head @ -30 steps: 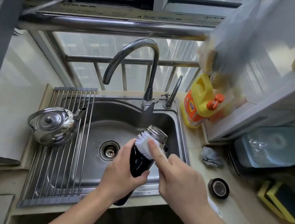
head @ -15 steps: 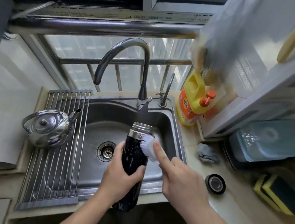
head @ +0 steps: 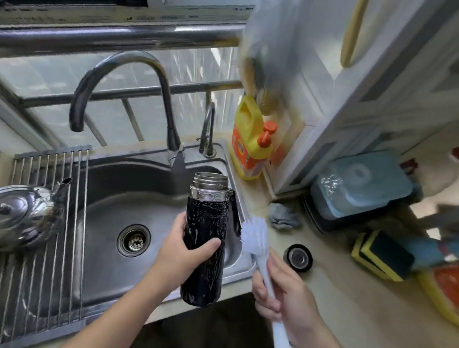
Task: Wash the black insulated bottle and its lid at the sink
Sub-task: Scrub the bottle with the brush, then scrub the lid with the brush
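Sudsy black cylindrical bottle (head: pixel 204 245) (steel neck); white bristly brush (head: pixel 255 238) beside.

Soapy black bottle (head: pixel 204 245) upright, lid (head: pixel 299 258) on counter

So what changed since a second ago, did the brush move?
Yes. The right hand pulled the white brush off the black bottle's neck; its bristles are now beside the bottle, on its right. The bottle went from tilted to upright. The left hand still grips the bottle, the right still holds the brush handle, and the lid still lies on the counter.
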